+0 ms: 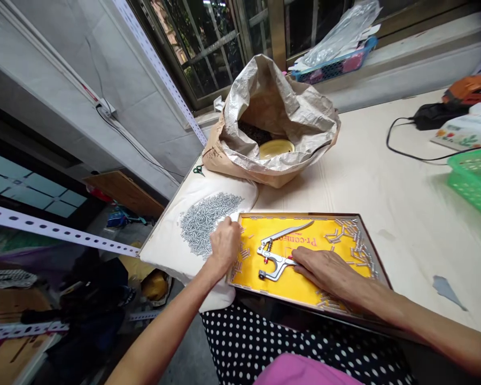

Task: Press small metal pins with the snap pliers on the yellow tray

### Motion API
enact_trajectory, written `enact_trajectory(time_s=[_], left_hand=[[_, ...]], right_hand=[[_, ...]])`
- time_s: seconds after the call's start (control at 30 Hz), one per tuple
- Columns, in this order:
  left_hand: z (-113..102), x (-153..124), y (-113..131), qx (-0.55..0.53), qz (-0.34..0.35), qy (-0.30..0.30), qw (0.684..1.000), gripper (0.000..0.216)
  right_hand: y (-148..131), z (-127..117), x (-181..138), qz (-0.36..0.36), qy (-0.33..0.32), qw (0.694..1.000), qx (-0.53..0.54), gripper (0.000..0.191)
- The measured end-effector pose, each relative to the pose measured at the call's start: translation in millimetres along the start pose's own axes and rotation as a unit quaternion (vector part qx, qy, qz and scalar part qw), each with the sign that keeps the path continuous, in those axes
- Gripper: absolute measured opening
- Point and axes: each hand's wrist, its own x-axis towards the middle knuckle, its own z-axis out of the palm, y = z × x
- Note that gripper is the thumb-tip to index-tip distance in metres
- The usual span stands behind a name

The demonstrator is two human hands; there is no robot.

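Note:
My left hand [225,240] is closed at the left rim of a shallow box [300,215]. Its fingertips are turned away, so what they hold is hidden. Right beside it, a heap of small silvery metal pieces [202,222] lies on a white cloth [164,247]. Inside the box is a yellow lining [246,227] with red lettering, and more of these pieces lie along its sides. Silver hand pliers [276,262] with a spring lie there too, one handle raised. My right hand [324,270] is closed over the end of the lower handle.
Behind the box stands an open paper sack [240,166] with a yellow bowl [276,148] inside. Small green scissors [199,170] lie near the table's left edge. On the right are a green basket [475,179], a black cable [409,155] and a grey scrap [447,291].

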Motion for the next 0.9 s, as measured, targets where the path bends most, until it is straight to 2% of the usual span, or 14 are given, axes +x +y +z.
enact_trajectory(time_s=[0.1, 0.17, 0.23, 0.3, 0.43, 0.57, 0.67, 0.8, 0.9], left_hand=[[7.2, 19.1, -30.5, 0.000, -0.095, 0.032, 0.995, 0.032], [13.2, 30.7, -46.5, -0.015, -0.107, 0.037, 0.993, 0.030], [19.6, 39.3, -54.6, -0.024, -0.088, 0.053, 0.994, 0.029], [25.2, 45.8, -56.3, -0.018, -0.061, 0.061, 0.996, 0.031], [32.0, 57.9, -57.1, 0.009, -0.019, 0.032, 0.999, 0.034], [36.4, 70.5, -64.0, -0.009, -0.004, 0.008, 1.000, 0.030], [37.5, 79.2, -67.0, -0.025, -0.001, 0.013, 1.000, 0.028], [27.3, 86.6, -68.8, -0.050, -0.023, 0.043, 0.998, 0.029], [9.7, 78.5, -67.9, -0.133, -0.056, 0.057, 0.988, 0.031]], right_hand=[[3.1, 6.8, -1.5, -0.006, 0.018, 1.000, 0.011, 0.016], [5.3, 10.9, -3.0, -0.005, 0.031, 0.999, 0.020, 0.017], [7.2, 14.3, -4.2, -0.006, 0.039, 0.999, 0.025, 0.018], [8.7, 16.7, -4.7, -0.007, 0.043, 0.999, 0.028, 0.018], [10.9, 18.8, -4.6, -0.011, 0.046, 0.998, 0.039, 0.020], [12.0, 20.5, -4.5, -0.003, 0.042, 0.998, 0.043, 0.019], [13.3, 23.1, -4.6, -0.007, 0.048, 0.998, 0.040, 0.019], [14.5, 24.7, -5.0, -0.018, 0.062, 0.997, 0.036, 0.020], [12.9, 20.4, -4.9, -0.020, 0.059, 0.998, 0.032, 0.019]])
